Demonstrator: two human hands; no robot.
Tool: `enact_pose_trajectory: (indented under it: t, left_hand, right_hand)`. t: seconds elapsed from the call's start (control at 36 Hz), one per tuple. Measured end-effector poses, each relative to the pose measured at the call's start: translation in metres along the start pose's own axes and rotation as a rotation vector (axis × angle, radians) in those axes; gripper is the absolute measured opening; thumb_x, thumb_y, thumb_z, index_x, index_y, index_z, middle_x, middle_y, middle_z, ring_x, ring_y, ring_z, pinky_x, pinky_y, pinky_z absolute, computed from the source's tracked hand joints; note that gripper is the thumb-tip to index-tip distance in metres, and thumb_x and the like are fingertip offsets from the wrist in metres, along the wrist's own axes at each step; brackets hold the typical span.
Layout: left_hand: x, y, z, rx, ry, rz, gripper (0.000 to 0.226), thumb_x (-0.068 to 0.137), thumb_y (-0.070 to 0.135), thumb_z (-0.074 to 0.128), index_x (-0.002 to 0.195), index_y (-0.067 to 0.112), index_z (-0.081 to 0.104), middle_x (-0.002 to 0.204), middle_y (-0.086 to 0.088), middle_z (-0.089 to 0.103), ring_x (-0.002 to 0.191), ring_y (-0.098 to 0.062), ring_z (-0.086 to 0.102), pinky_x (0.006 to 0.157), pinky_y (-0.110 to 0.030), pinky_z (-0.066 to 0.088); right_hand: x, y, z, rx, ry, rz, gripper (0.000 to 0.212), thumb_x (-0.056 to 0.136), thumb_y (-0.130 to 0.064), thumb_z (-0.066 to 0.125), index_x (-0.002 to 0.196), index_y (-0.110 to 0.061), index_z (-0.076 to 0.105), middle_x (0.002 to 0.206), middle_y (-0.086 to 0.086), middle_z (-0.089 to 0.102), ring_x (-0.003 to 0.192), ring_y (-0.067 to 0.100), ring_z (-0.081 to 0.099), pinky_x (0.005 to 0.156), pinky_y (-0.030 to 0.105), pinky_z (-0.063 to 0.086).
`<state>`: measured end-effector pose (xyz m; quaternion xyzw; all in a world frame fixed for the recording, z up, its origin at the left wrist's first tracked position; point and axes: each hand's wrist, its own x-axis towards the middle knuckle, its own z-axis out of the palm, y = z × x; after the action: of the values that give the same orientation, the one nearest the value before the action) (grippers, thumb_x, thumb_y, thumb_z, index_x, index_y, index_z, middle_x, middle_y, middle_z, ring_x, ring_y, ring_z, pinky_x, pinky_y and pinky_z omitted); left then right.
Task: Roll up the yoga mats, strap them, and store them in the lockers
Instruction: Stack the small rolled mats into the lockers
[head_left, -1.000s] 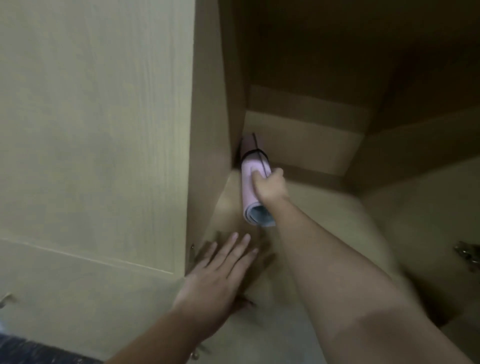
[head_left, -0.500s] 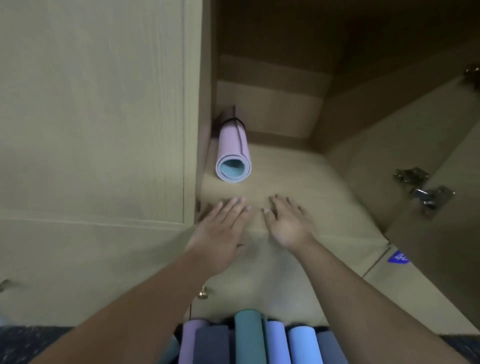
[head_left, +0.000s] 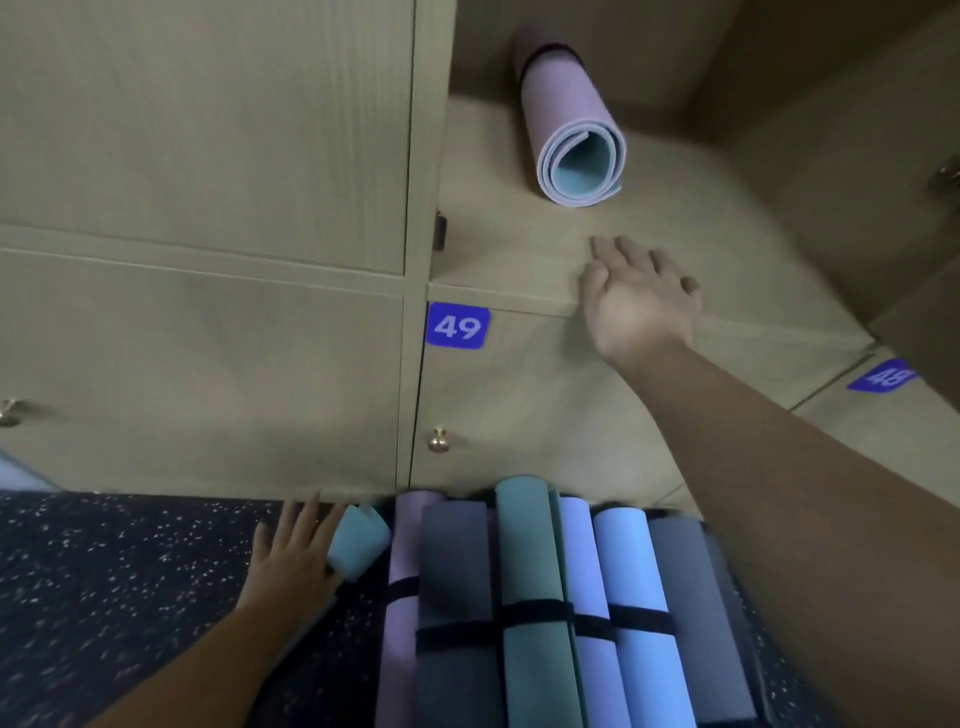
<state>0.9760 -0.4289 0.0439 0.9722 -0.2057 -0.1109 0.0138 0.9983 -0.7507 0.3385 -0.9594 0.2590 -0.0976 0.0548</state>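
A pink rolled mat (head_left: 569, 111) with a black strap lies inside the open locker (head_left: 519, 254), along its left side. My right hand (head_left: 636, 301) hovers at the locker's front edge with fingers straight, holding nothing. Several rolled, strapped mats (head_left: 530, 613) in purple, grey, teal and blue lie side by side on the floor below. My left hand (head_left: 293, 558) is low by the floor, fingers spread, touching the end of a light-teal rolled mat (head_left: 358, 540) at the left of that row.
Closed beige locker doors fill the left, with brass knobs (head_left: 439, 440). Blue number tags 49 (head_left: 457, 326) and 48 (head_left: 883, 375) mark the lower doors. The open door with hinges is at the far right. The floor (head_left: 114, 582) is dark and speckled.
My right hand let go of the pink mat and drew back to the locker's edge. My left hand dropped from the locker floor to the mats on the ground. The view tilted down.
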Motion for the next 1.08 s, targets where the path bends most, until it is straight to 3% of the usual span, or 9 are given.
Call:
enact_pose_trajectory:
  t: [0.08,0.25,0.33,0.47,0.61,0.75,0.83,0.94,1.08]
  left_hand:
    - [-0.003,0.006,0.008,-0.091,-0.271,-0.155,0.093,0.09,0.058,0.049,0.15,0.036,-0.018,0.161,-0.009,-0.015,0.147,-0.037,-0.007,0.114,-0.057,0.014]
    - [-0.003,0.005,0.032,-0.137,-0.361,-0.155,0.101,0.086,0.055,0.061,0.148,0.043,-0.018,0.16,-0.013,0.004,0.144,-0.036,0.016,0.109,-0.053,0.033]
    - [-0.003,0.003,0.04,-0.099,-0.362,-0.128,0.1,0.087,0.052,0.061,0.147,0.046,-0.018,0.16,-0.013,0.0,0.144,-0.036,0.014,0.11,-0.052,0.034]
    - [0.003,-0.001,0.041,-0.073,-0.391,-0.166,0.103,0.086,0.046,0.065,0.143,0.053,-0.021,0.16,-0.009,-0.011,0.145,-0.04,0.006,0.109,-0.066,0.026]
    - [0.003,-0.01,0.041,-0.063,-0.297,-0.132,0.092,0.094,0.033,0.055,0.143,0.053,-0.02,0.159,-0.005,0.005,0.133,-0.029,0.035,0.104,-0.05,0.04]
    - [-0.006,-0.018,0.038,-0.076,-0.115,-0.064,0.091,0.094,0.038,0.052,0.144,0.045,-0.024,0.156,-0.003,0.015,0.124,-0.024,0.044,0.096,-0.044,0.046]
    - [-0.016,-0.016,0.03,-0.17,-0.001,-0.015,0.097,0.089,0.036,0.06,0.144,0.045,-0.019,0.154,-0.005,0.025,0.118,-0.027,0.05,0.09,-0.046,0.05]
    - [-0.025,-0.008,-0.001,-0.303,0.107,0.045,0.118,0.072,0.028,0.081,0.145,0.056,-0.006,0.138,-0.013,0.048,0.099,-0.035,0.063,0.067,-0.051,0.057]
    - [-0.034,0.02,-0.066,-0.533,0.299,0.175,0.11,0.075,0.017,0.078,0.147,0.053,0.004,0.141,-0.014,0.044,0.108,-0.04,0.058,0.079,-0.05,0.055]
  right_hand:
    - [0.0,0.0,0.0,0.006,0.0,0.007,0.048,0.103,-0.034,0.019,0.151,-0.035,0.027,0.161,-0.009,0.02,0.148,0.022,0.015,0.115,0.047,0.013]
    - [0.001,0.0,-0.001,0.009,-0.004,0.015,0.048,0.104,-0.036,0.018,0.152,-0.037,0.025,0.161,-0.009,0.018,0.148,0.021,0.014,0.116,0.046,0.012]
    - [0.001,-0.001,0.0,0.019,0.011,0.016,0.048,0.104,-0.035,0.019,0.151,-0.037,0.026,0.161,-0.01,0.02,0.148,0.021,0.015,0.116,0.046,0.012]
    - [0.002,0.001,0.001,0.014,0.019,0.007,0.049,0.104,-0.036,0.018,0.152,-0.037,0.026,0.161,-0.011,0.019,0.148,0.02,0.016,0.117,0.044,0.011]
    - [0.002,0.002,0.001,0.021,0.032,-0.007,0.048,0.104,-0.036,0.018,0.151,-0.037,0.028,0.161,-0.011,0.021,0.148,0.021,0.017,0.117,0.044,0.013]
    - [0.003,0.003,0.001,0.021,0.04,-0.006,0.048,0.103,-0.036,0.019,0.151,-0.038,0.029,0.161,-0.011,0.021,0.148,0.021,0.018,0.117,0.044,0.012]
    - [0.005,0.003,0.002,0.018,0.024,-0.001,0.048,0.103,-0.037,0.019,0.151,-0.037,0.028,0.161,-0.011,0.02,0.148,0.021,0.017,0.117,0.044,0.013]
    - [0.006,0.003,-0.001,0.003,-0.03,-0.01,0.049,0.103,-0.035,0.02,0.152,-0.034,0.025,0.162,-0.009,0.016,0.148,0.022,0.015,0.117,0.044,0.012]
    - [0.004,0.004,-0.007,-0.006,-0.13,-0.015,0.051,0.104,-0.036,0.018,0.155,-0.032,0.016,0.164,-0.007,0.008,0.15,0.024,0.009,0.119,0.044,0.008]
